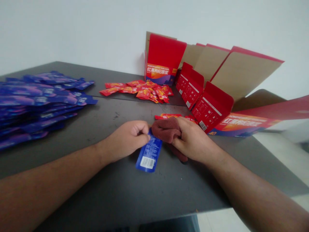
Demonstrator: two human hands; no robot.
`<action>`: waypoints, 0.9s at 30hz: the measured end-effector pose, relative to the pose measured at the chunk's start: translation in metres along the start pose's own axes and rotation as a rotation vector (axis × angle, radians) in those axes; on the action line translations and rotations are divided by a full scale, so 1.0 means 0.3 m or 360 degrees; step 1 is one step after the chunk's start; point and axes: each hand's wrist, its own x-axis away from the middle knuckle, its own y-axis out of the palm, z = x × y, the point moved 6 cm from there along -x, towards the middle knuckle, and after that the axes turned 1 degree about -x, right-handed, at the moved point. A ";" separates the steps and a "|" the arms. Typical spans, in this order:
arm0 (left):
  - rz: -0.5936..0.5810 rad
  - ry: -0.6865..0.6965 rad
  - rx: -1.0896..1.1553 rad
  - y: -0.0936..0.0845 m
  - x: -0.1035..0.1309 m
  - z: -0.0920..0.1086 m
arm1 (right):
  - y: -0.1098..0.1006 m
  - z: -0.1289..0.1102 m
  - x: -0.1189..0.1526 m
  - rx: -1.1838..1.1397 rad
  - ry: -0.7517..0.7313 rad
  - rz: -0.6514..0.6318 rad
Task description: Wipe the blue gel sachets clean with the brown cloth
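Between thumb and fingers, my left hand (131, 137) pinches the upper edge of a blue sachet (149, 153), whose printed side with a white barcode faces me. My right hand (193, 138) is closed around a folded brown cloth (166, 129). The cloth lies against the sachet's upper right part and covers some of it. Just beyond the cloth, a few red sachets (169, 116) rest on the table, partly hidden by my right hand.
A large stack of blue sachets (41, 100) lies on the left of the dark table (106, 190). A pile of red sachets (145, 90) sits farther back. Open red cartons with raised flaps stand along the right, including one carton (160, 64) near the wall and another carton (241, 124) closer.
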 end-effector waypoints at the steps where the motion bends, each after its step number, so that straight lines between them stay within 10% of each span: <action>1: -0.0009 0.0001 0.0016 0.001 0.000 -0.001 | 0.004 -0.003 0.001 0.0003 -0.0022 -0.0030; 12: 0.0009 -0.0278 0.0614 0.035 0.003 -0.021 | 0.006 -0.005 0.003 0.0012 -0.0025 -0.0037; 18: 0.0092 -0.0270 0.0781 0.033 0.000 -0.030 | 0.058 -0.048 0.034 -0.0012 -0.0245 -0.0369; 23: 0.0064 -0.0354 0.0854 0.046 0.001 -0.030 | 0.018 -0.013 0.018 0.0120 -0.0078 -0.0009; 27: 0.0144 -0.0350 0.0919 0.040 0.004 -0.014 | 0.046 -0.056 0.029 0.0013 -0.0234 -0.0208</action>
